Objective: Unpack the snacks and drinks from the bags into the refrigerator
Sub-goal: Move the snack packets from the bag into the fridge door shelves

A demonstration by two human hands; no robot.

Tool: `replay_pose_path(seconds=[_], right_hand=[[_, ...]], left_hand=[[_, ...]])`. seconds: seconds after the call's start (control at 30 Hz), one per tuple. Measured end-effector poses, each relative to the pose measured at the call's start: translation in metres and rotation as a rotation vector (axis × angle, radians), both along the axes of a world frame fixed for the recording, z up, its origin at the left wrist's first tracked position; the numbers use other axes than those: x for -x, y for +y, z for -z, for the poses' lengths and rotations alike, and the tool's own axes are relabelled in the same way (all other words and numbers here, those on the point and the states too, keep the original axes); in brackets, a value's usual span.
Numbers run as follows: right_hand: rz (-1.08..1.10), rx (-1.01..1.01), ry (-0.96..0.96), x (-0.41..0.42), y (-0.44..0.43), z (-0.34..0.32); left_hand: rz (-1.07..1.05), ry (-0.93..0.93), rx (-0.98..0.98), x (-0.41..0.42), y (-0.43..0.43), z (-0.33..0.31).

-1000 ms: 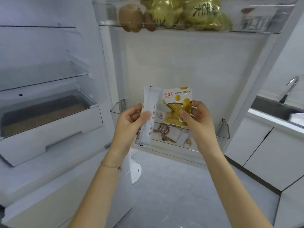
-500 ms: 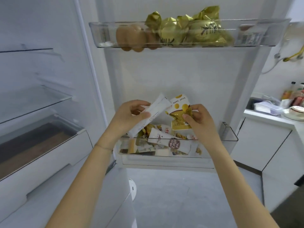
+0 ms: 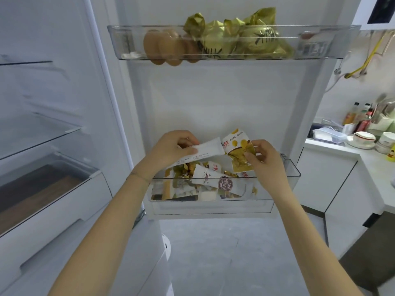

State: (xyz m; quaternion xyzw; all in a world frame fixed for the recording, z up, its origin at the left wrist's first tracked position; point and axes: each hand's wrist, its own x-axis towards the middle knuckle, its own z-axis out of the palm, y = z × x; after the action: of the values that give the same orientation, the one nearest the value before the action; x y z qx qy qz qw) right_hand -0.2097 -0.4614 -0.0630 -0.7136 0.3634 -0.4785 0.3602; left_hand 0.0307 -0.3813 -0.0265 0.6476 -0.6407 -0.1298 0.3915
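Observation:
My left hand (image 3: 171,147) grips a long white snack packet (image 3: 208,149), tilted almost flat over the lower door bin (image 3: 292,174). My right hand (image 3: 264,158) pinches a yellow and white snack pouch (image 3: 237,149) just above the same bin. Several snack packets (image 3: 215,183) lie piled inside that clear bin. The open refrigerator door (image 3: 213,99) faces me.
The upper door bin (image 3: 124,42) holds brown kiwis (image 3: 162,47) and gold foil bags (image 3: 239,37). Glass shelves and a drawer (image 3: 49,189) of the refrigerator are at left. A kitchen counter (image 3: 367,154) with bowls and bottles stands at right.
Both hands have lowered the two packets toward the lower door bin. The white packet has tipped from upright to nearly flat. My view has risen.

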Motion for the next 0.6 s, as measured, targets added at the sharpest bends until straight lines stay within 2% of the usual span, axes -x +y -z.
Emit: replay_pose_path(seconds=[0.23, 0.5, 0.6], right_hand=[[0.061, 0.020, 0.009, 0.005, 0.000, 0.002], [-0.011, 0.002, 0.096, 0.003, -0.012, -0.003], [-0.048, -0.034, 0.150, 0.006, -0.015, -0.004]], left_hand=[[0.034, -0.117, -0.153, -0.005, -0.006, 0.016], [0.010, -0.194, -0.185, 0.001, -0.012, 0.023], [-0.032, -0.159, -0.112, -0.002, -0.005, 0.023]])
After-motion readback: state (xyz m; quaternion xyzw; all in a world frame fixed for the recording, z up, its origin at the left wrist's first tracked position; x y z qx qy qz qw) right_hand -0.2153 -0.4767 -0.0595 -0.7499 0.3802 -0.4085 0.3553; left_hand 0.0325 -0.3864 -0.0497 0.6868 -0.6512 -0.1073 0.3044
